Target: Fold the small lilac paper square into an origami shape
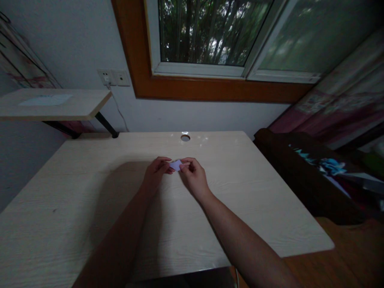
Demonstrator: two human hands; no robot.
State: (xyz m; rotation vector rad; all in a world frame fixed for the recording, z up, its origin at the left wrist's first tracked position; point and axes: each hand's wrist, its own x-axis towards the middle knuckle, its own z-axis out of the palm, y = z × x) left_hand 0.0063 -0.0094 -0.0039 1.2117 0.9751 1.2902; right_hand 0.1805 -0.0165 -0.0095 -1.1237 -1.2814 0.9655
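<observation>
Both of my hands meet over the middle of a light wooden table (75, 200). Between them is a small pale lilac piece of paper (176, 165), just above the tabletop. My left hand (156, 173) pinches its left edge with curled fingers. My right hand (194, 176) pinches its right edge the same way. Most of the paper is hidden by my fingertips, so its exact shape is unclear.
A round cable hole (185, 137) sits near the table's far edge. A smaller shelf-like table (51, 105) stands at the left against the wall, below wall sockets (114, 77). A window (216, 36) is ahead. Dark furniture with cloth (315, 168) lies at the right.
</observation>
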